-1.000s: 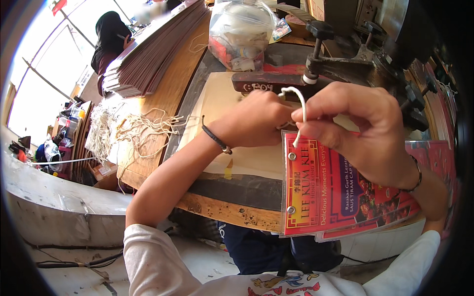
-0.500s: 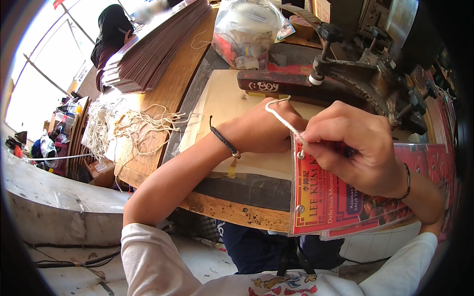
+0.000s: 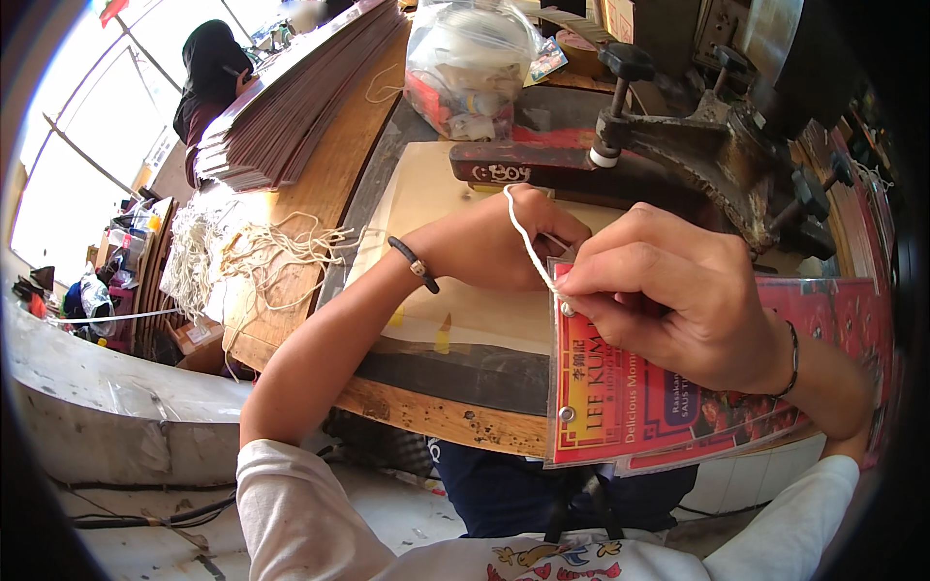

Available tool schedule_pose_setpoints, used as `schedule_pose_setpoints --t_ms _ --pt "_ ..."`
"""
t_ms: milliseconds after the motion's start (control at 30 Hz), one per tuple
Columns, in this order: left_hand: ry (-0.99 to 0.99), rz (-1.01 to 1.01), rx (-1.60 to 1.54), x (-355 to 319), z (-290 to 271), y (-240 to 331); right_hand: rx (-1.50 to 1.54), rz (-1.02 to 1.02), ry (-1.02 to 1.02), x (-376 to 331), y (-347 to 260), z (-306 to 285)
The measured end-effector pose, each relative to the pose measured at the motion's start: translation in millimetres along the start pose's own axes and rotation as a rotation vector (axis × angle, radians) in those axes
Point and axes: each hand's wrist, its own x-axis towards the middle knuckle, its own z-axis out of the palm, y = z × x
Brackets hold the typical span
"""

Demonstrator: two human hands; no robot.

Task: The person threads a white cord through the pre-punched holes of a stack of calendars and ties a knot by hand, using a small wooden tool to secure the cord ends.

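Observation:
My right hand (image 3: 673, 300) pinches a white cord (image 3: 521, 235) between thumb and fingertips, close to the upper metal eyelet of a red and yellow laminated sheet (image 3: 581, 436). The cord loops up over my left hand (image 3: 509, 237), whose fingers are curled around it just behind the sheet's top corner; its fingertips are partly hidden. A second eyelet (image 3: 567, 414) shows lower on the same edge. More red laminated sheets (image 3: 823, 305) lie beneath it, fanned to the right under my right forearm.
A heap of loose white cords (image 3: 276, 247) lies on the wooden table (image 3: 334, 184) at left. Behind it leans a thick stack of sheets (image 3: 291, 107). A filled clear plastic bag (image 3: 470, 68) stands at the back. A metal clamp machine (image 3: 717, 145) occupies the right; a dark-clothed person (image 3: 208, 82) is far left.
Both hands and the sheet have shifted slightly left. The cord stays pinched in my right hand, its loop now standing higher over my left hand. The view has also shifted a little.

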Motion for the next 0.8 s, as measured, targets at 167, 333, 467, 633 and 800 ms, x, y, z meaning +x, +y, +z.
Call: schedule_pose_setpoints --t_ms 167,333,467,633,800 --pt "-0.080 -0.046 -0.132 -1 -4 -5 0.014 -0.008 0.027 -1 -2 0" --pt "-0.131 -0.056 -0.185 -1 -7 -4 0.038 -0.042 0.002 0 1 0" --pt "-0.142 -0.057 -0.209 0 -8 -5 0.055 -0.069 -0.015 0 3 0" --pt "-0.281 -0.198 -0.414 -4 -12 -3 0.126 0.002 -0.023 -1 5 -1" --pt "-0.599 -0.266 -0.492 -9 -27 -2 0.215 0.133 -0.083 -1 4 -6"
